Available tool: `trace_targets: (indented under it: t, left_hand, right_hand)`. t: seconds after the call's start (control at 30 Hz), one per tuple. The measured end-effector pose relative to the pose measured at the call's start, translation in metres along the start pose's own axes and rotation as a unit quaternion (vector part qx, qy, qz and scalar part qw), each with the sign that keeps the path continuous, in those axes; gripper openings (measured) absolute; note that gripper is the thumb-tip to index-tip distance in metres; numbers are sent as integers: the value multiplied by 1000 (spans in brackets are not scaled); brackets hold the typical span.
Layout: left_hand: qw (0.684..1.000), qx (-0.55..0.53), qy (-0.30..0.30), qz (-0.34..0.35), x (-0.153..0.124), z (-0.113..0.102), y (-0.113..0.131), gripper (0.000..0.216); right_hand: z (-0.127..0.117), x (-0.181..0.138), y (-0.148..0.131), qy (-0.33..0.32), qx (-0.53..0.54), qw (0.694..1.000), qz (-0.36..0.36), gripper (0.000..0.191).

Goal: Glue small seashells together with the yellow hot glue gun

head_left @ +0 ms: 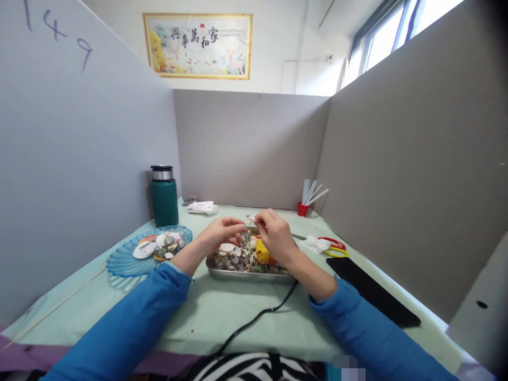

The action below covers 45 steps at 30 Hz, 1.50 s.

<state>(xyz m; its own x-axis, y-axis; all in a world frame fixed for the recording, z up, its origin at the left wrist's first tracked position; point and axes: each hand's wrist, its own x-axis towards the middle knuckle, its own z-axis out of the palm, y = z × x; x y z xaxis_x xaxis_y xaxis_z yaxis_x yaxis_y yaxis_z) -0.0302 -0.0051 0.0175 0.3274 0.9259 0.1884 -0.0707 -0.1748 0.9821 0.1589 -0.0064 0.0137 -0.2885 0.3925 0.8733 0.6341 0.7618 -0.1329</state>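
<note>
Looking down through the head camera at two hands in blue sleeves, close together over the desk (198,312). Holding a small pale piece (251,218) up in the air, just above the far edge of the metal tray (246,275).

Right hand (275,236) pinching it: grip closed tight, thumb and first finger on the right end of the piece. Lying sideways, long way running left to right, free end poking out to the left.

Left hand (222,231) just beside that free end and a little lower, fingertips bunched together. Hard to tell about the left grip: touching the piece, or holding something tiny of its own? Too small to see.

So: piece to the left of the right grip and to the right of the left grip, with the right hand nearer.

Under both hands, lots of shells (234,256) piled in the tray, plus a yellow tool (262,252) with a black cord (260,316) running back toward the body.

Off to the left, a blue glass plate (119,262) with more shells on it, and a green flask (164,198) behind it. Off to the right, red and yellow scissors (336,247), a black mat (373,291), and a red cup (303,210) of white sticks at the back.
</note>
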Motion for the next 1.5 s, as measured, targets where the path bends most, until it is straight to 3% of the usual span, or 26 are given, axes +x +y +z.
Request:
trace_targets:
  t: [0.1,0.2,0.37,0.7,0.9,1.07,1.27,1.5]
  left_hand:
    - [1000,-20,-20,8,2,2,-6,36]
    - [999,-38,2,14,3,4,-10,35]
    - [996,-68,46,24,4,3,-12,34]
    - [991,36,107,71,5,7,-7,39]
    - [989,74,92,91,3,12,-7,38]
    - [992,67,74,80,2,13,-7,36]
    - [989,46,104,96,2,14,-6,35]
    - [985,61,117,109,3,14,-7,29]
  right_hand:
    - [2,-2,4,-5,-54,997,-50,15]
    - [8,-4,5,-20,-82,992,-98,18]
    - [8,-5,2,-41,-29,993,-108,15]
    - [5,-6,1,-61,-23,998,-8,26]
    - [10,-6,4,-52,13,997,63,16]
    - [12,-4,8,-80,115,978,157,12]
    - [11,-2,3,-83,184,964,172,14]
    - [8,-3,-1,-50,150,976,148,19]
